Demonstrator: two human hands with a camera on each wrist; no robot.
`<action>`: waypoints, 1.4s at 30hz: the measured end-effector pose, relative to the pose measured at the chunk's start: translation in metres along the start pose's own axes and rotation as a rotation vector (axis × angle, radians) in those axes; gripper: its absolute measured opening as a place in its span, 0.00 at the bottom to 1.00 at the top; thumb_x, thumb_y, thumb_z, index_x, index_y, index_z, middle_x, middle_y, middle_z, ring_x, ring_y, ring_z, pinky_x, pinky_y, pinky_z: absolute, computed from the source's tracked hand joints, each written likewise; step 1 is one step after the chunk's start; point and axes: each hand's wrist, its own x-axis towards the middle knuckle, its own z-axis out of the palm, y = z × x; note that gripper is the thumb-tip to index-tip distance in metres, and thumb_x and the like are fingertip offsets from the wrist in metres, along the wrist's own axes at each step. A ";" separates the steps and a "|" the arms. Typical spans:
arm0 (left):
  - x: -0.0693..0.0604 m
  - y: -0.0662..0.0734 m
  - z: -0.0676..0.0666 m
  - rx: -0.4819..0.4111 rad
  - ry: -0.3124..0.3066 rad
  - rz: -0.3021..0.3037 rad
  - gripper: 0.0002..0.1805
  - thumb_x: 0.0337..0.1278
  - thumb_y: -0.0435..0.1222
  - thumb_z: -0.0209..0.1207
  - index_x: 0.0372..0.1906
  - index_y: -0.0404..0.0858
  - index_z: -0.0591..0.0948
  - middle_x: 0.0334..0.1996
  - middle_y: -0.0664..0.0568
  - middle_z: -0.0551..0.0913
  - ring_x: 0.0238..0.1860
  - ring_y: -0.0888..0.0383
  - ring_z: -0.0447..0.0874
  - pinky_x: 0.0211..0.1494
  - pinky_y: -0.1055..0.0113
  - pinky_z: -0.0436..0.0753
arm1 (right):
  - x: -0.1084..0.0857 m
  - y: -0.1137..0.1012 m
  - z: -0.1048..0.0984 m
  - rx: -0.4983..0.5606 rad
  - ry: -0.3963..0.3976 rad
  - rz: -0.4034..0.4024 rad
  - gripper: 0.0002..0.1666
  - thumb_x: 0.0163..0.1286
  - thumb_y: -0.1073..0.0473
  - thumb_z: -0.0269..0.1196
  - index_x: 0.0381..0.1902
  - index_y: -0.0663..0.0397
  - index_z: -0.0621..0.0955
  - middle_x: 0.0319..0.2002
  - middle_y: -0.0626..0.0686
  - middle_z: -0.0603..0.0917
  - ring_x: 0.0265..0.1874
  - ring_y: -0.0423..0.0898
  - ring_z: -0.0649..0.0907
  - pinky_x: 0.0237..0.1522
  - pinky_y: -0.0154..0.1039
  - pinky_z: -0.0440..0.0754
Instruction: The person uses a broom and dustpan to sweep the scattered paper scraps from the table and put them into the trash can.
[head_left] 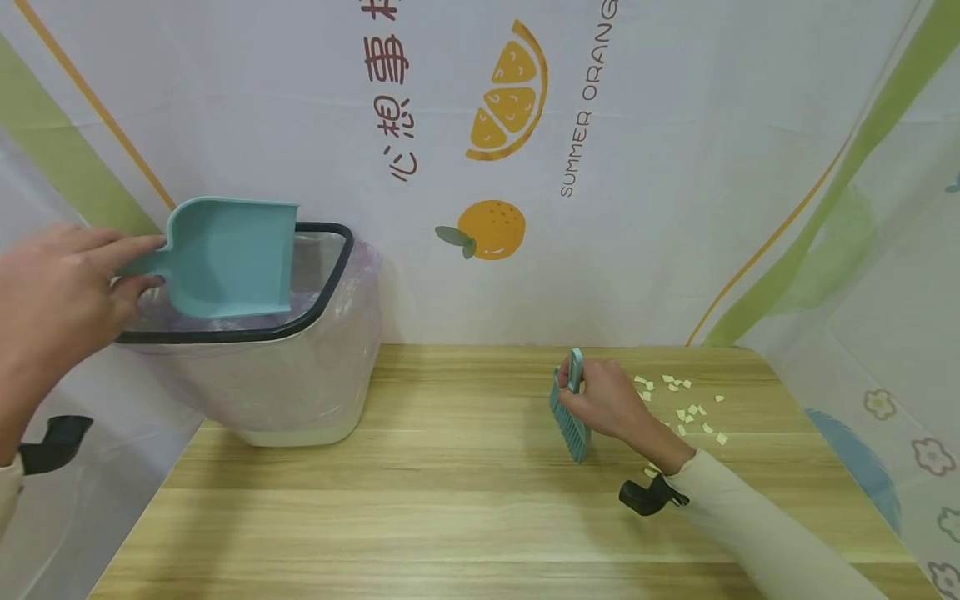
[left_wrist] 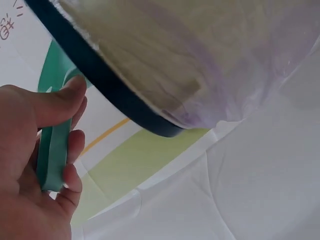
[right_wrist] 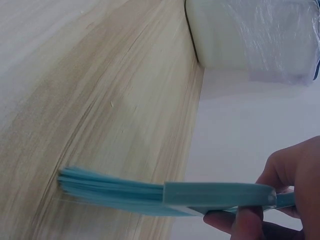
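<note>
Between left fingers (head_left: pixel 135 249) — dustpan handle (left_wrist: pixel 52 155); right fingers (right_wrist: pixel 248 223) — brush handle (head_left: pixel 575 371).

1. Flat teal plastic dustpan (head_left: pixel 232 260): one.
2. Teal bristled hand brush (head_left: pixel 572 425): one.
3. White, black-rimmed, bag-lined bin (head_left: pixel 217 337): one.
4. Small, angular, pale-yellow scraps (head_left: pixel 681 414): about twenty; the right hand (head_left: pixel 611 400) may hide more.
5. Wood-grain table (head_left: pixel 450 500): one.
</note>
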 end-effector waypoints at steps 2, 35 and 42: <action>0.001 0.001 -0.001 0.000 0.000 -0.013 0.23 0.52 0.19 0.73 0.55 0.21 0.82 0.45 0.24 0.83 0.44 0.24 0.78 0.46 0.32 0.79 | 0.000 0.000 0.000 0.002 -0.002 0.004 0.04 0.67 0.64 0.63 0.34 0.51 0.84 0.29 0.48 0.89 0.19 0.39 0.73 0.21 0.36 0.65; 0.018 0.074 -0.006 -0.225 -0.205 0.064 0.15 0.81 0.39 0.63 0.58 0.31 0.80 0.40 0.41 0.85 0.34 0.41 0.82 0.37 0.38 0.79 | 0.000 0.000 0.000 -0.017 0.000 -0.005 0.03 0.66 0.63 0.65 0.35 0.54 0.85 0.30 0.48 0.90 0.18 0.38 0.69 0.21 0.37 0.64; 0.018 0.111 -0.002 -0.282 -0.193 0.178 0.19 0.72 0.36 0.71 0.57 0.31 0.79 0.38 0.46 0.85 0.34 0.46 0.83 0.37 0.41 0.82 | -0.001 0.001 0.000 -0.014 0.004 -0.012 0.03 0.64 0.63 0.66 0.35 0.55 0.85 0.33 0.50 0.91 0.20 0.39 0.72 0.21 0.37 0.65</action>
